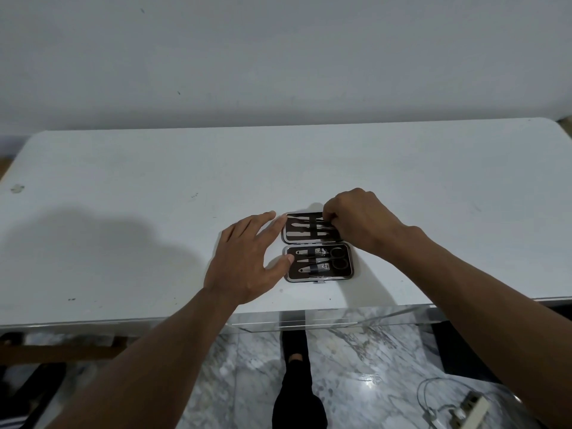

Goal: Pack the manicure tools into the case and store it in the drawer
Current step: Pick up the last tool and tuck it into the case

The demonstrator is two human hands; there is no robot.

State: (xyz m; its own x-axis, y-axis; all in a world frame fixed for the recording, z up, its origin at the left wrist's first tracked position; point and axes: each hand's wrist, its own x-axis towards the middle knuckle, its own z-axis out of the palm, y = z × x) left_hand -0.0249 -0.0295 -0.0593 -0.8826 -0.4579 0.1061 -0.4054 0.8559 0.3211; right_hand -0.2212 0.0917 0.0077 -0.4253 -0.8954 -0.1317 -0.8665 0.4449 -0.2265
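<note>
A small dark-brown hinged manicure case with a silver metal rim (318, 246) lies open and flat on the white rectangular tabletop (123, 181), a little toward 5 o'clock from the table's centre and near the front edge. Its two halves sit one behind the other, the hinge running left to right between them.

The far half, at 12 o'clock of the hinge, holds several slim silver metal tools (301, 234) lying sideways under a black elastic strap (314, 225). The near half, at 6 o'clock, holds a pair of small black-handled scissors (335, 258) on its right side, and two silver nail clippers (312, 269) with another thin tool between them on its left.

The person's left hand (247, 258) lies palm down at 9 o'clock of the case, fingers spread; the thumb tip touches the left edge of the near half and the index and middle fingertips reach the left corner of the far half. The right hand (360, 221) covers the right end of the far half at 2 o'clock of the case, its fingers curled in and pinched together over the ends of the slim tools by the strap; which tool they grip cannot be told.

Below the table's front edge a grey-veined marble floor (356, 366) shows, with a white power strip and cable (464, 410) at 5 o'clock of the view
</note>
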